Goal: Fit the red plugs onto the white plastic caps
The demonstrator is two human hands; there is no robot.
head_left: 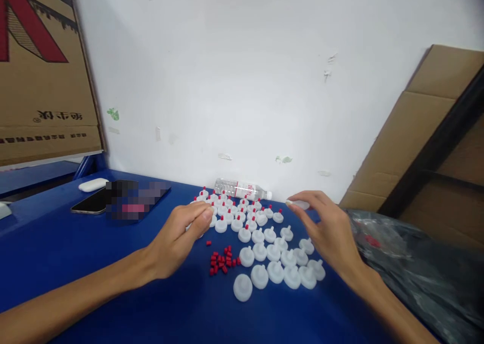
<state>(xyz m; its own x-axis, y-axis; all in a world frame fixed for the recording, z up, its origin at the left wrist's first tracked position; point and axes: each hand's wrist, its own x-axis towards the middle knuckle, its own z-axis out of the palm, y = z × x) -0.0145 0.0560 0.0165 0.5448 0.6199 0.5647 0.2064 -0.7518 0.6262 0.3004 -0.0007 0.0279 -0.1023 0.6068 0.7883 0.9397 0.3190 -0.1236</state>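
My right hand is raised at the right, thumb and fingers closed on a translucent white nozzle cap, which is tilted on its side. My left hand is closed in a pinch at the left of the cap group; whatever its fingertips hold is hidden. Between the hands stand several white caps with red tips. Nearer to me and to the right are several white caps with bare spouts. A small pile of loose red tips lies in front of my left hand.
A clear bottle lies against the white wall. A phone, a dark flat packet and a white case are on the blue table at left. Dark plastic bags and cardboard border the right side.
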